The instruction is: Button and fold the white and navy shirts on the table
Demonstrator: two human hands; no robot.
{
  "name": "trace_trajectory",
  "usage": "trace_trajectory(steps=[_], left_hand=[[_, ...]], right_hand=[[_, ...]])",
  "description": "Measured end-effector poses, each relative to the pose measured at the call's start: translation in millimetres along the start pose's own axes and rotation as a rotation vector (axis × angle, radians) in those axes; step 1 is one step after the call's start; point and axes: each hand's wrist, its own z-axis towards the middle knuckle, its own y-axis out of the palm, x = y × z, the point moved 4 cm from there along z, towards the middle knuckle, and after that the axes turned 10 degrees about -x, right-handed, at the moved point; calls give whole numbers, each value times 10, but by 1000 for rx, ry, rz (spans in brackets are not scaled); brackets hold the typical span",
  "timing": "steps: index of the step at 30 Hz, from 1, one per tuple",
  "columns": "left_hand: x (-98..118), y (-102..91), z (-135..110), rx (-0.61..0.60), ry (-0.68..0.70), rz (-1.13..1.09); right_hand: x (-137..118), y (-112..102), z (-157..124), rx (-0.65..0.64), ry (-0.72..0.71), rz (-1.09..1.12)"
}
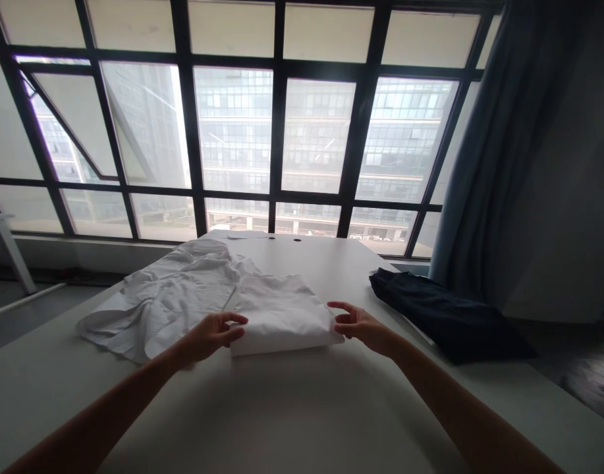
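A folded white garment (282, 315) lies on the white table (282, 408) in front of me. My left hand (213, 334) sits at its left edge, fingers curled and pinching the edge of the fold. At the garment's right edge my right hand (359, 324) hovers with fingers spread apart, close to the cloth and holding nothing. To the left of the folded piece lies a crumpled white garment (168, 296), spread loosely over the table.
A dark folded garment (444, 316) rests at the table's right edge. Large black-framed windows (276, 131) fill the far wall, with a blue-grey curtain (504, 145) at the right. A white table leg (10, 250) stands at far left.
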Motion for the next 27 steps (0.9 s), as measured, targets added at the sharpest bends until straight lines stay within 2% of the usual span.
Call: trace_trajectory(steps=[4, 8, 15, 22, 25, 27], left_hand=[[-64, 41, -13, -45, -96, -30], [-45, 120, -51, -95, -206, -115], [19, 131, -100, -109, -263, -121], [-21, 206, -97, -111, -315, 68], [44, 217, -118, -124, -329, 264], [145, 215, -138, -73, -301, 471]], right_hand=[[-40, 64, -11, -45, -67, 128], [-49, 153, -10, -79, -47, 126], [102, 187, 26, 56, 115, -20], [156, 302, 83, 138, 287, -213], [105, 354, 69, 161, 379, -376], [30, 393, 45, 188, 386, -597]])
